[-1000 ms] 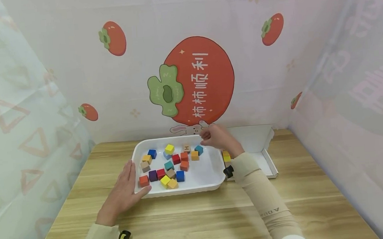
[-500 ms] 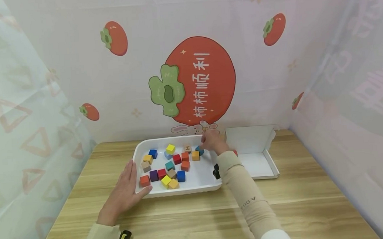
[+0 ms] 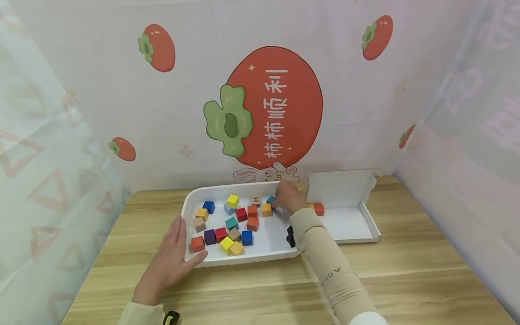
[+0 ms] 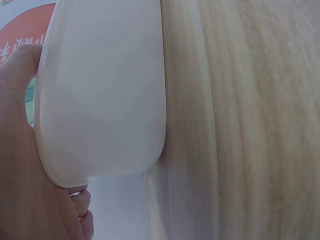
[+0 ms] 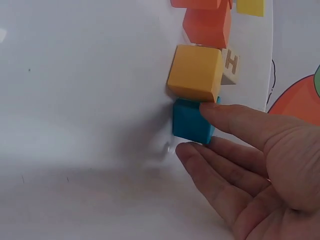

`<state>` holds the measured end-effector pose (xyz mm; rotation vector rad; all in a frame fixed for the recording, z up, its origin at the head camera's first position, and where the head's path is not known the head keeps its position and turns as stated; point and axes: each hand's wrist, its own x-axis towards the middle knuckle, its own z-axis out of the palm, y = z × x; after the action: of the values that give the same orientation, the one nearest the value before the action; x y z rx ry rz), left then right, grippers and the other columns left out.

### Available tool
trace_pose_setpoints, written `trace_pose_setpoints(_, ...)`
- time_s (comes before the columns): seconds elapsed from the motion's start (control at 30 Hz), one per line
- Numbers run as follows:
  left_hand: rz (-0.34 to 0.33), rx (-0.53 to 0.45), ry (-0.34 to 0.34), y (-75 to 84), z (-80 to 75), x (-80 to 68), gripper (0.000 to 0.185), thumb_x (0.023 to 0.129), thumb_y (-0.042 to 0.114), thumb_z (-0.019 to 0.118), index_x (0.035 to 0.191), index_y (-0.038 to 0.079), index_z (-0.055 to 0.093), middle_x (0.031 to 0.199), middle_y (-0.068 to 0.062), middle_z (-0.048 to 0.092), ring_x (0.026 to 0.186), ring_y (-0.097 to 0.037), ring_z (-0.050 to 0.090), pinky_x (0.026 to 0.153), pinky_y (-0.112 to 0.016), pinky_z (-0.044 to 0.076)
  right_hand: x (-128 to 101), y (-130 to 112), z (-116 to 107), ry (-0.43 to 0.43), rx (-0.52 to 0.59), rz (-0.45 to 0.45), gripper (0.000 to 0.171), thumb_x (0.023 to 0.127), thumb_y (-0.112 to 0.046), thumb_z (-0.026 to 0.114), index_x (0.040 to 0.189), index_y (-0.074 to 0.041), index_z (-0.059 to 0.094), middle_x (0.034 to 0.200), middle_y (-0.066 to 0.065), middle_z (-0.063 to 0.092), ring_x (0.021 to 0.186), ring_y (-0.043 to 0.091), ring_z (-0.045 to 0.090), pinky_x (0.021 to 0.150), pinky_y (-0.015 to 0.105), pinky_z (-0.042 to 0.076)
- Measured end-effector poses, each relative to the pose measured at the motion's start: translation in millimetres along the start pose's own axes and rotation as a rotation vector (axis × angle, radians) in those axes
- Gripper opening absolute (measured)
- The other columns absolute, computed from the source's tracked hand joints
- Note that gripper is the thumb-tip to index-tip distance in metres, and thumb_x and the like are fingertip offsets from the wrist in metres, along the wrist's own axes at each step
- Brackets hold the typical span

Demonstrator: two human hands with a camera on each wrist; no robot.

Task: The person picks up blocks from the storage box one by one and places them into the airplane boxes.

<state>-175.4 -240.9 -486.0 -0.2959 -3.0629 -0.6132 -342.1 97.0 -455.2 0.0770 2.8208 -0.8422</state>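
Observation:
My left hand (image 3: 167, 259) rests at the near-left corner of a white tray (image 3: 257, 258); its fingers lie along the left side and the thumb reaches over the front rim. In the left wrist view the hand (image 4: 30, 150) touches the tray's outer wall (image 4: 105, 90). My right hand (image 3: 288, 197) is at the tray's back right. There the right wrist view has the thumb touching a teal cube (image 5: 191, 121), with the index fingertip just apart from its other side. A yellow-orange cube (image 5: 195, 72) stands right beside the teal one.
Several coloured cubes lie in the tray, including a wooden one marked H (image 3: 255, 200). Right of the tray stands a white cardboard box (image 3: 348, 227) with its lid raised, holding a red cube (image 3: 319, 209) and a yellow one (image 3: 310, 207).
My right hand has moved from above the tray's back right rim down to the teal cube. The left hand has stayed at the tray's corner.

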Motion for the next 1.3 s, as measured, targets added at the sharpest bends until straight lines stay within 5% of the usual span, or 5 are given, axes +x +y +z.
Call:
trace_pose_setpoints(0.4,0.002,-0.003,-0.005,1.7,0.4,0.3,0.115,0.095,0.068,0.06,0.168,-0.001,0.003,0.178,-0.022,-0.001,0.164,-0.047,0.006,0.125,-0.072,0.021,-9,-5,-11,0.039,-0.043,-0.066,0.018,0.088,-0.013,0.086,0.101,-0.003,0.078,0.1,0.009,0.073,0.093,0.028,0.065,0.086,0.042,0.064)
trace_pose_setpoints(0.77,0.006,0.004,0.009,1.4,-1.8,-0.5,0.115,0.095,0.068,0.06,0.169,0.001,0.002,0.179,-0.02,-0.001,0.164,-0.047,0.007,0.125,-0.072,0.022,-37,-22,-43,0.039,-0.08,-0.219,0.019,0.089,-0.015,0.086,0.102,-0.002,0.082,0.109,0.011,0.066,0.095,0.027,0.061,0.082,0.038,0.064)
trace_pose_setpoints(0.93,0.007,0.004,0.004,0.8,-0.7,-0.6,0.115,0.095,0.068,0.059,0.169,0.001,0.002,0.179,-0.02,-0.002,0.164,-0.046,0.006,0.125,-0.071,0.021,-50,-26,-54,0.019,-0.098,-0.266,0.017,0.087,-0.015,0.087,0.098,-0.002,0.084,0.099,0.01,0.071,0.092,0.025,0.061,0.078,0.034,0.063)
trace_pose_setpoints(1.3,0.01,0.0,0.012,0.2,-0.2,0.1,0.116,0.095,0.07,0.058,0.169,0.001,0.001,0.178,-0.022,0.0,0.163,-0.048,0.008,0.125,-0.072,0.022,-83,-15,-82,-0.02,-0.042,-0.303,0.026,0.087,-0.014,0.088,0.108,-0.001,0.081,0.108,0.01,0.07,0.094,0.027,0.066,0.083,0.037,0.066)
